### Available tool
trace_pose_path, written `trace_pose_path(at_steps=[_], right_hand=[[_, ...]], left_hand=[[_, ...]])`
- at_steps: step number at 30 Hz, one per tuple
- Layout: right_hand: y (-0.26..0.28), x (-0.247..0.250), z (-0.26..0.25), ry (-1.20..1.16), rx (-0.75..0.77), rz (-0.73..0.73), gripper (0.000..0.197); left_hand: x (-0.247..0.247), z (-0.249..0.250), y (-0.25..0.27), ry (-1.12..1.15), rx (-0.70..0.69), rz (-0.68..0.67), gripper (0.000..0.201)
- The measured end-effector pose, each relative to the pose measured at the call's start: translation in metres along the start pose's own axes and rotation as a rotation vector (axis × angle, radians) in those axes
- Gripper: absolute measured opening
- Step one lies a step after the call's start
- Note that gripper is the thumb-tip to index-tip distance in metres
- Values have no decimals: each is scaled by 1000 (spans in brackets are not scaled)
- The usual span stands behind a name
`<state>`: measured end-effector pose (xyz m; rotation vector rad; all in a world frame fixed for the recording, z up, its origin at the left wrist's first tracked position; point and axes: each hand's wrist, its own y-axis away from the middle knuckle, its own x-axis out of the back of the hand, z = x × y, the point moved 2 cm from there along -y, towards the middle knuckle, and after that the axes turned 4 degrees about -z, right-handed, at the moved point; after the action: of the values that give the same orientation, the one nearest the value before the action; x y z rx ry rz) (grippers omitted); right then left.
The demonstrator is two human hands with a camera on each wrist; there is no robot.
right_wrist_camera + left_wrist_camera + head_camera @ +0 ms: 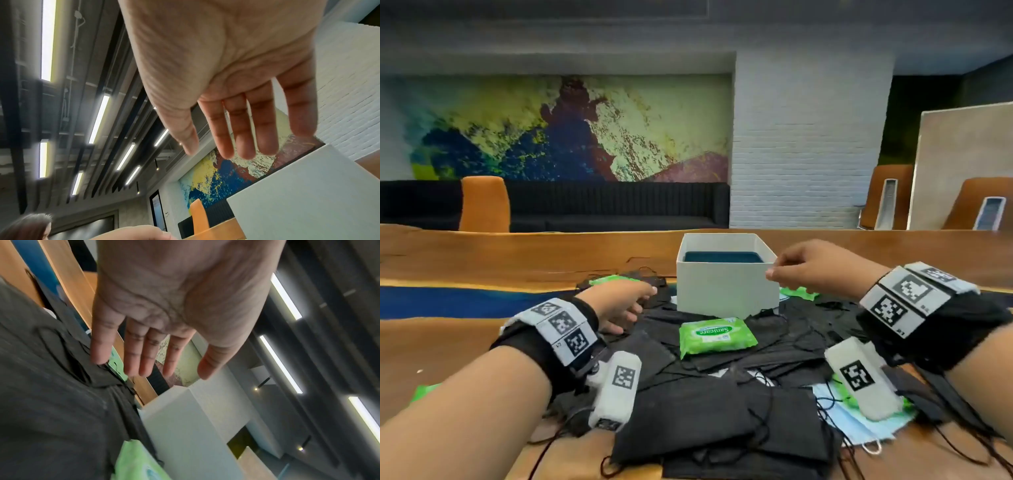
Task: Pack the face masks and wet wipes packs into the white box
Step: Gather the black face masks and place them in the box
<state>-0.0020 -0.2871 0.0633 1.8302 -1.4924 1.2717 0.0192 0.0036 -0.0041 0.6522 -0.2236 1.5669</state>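
Note:
The white box (726, 284) stands open at the middle of the table, its inside dark blue. Black face masks (705, 411) lie heaped around and before it, with one light blue mask (859, 431) at the right. A green wet wipes pack (717, 335) lies on the masks in front of the box. My left hand (643, 301) hovers over the masks left of the box, its fingers (144, 353) straight and empty. My right hand (774, 270) is at the box's front right corner; in the right wrist view its fingers (246, 129) are straight and hold nothing.
More green packs lie behind my left hand (613, 279), right of the box (799, 293), under my right wrist (842, 390) and at the table's left edge (424, 390). The wooden table (517, 253) has a blue strip. An orange chair (484, 205) stands behind it.

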Motion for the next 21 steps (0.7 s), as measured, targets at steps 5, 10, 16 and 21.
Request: trace_pose_path(at_steps=[5,10,16,21], right_hand=[[15,-24,2,142,-7,-182,25],[19,-36,19,45,-47,-223,24],[-11,-47,34,-123,-60,-246,26],[-25,-61,33,-159,-40,-213,28]], left_hand=[[9,-26,6,-298,105,41,58],[6,-37,1,-677,186,35,59],[-2,-50,-18,-885,221,49,64],[4,-53,-28,-727,114,29,30]])
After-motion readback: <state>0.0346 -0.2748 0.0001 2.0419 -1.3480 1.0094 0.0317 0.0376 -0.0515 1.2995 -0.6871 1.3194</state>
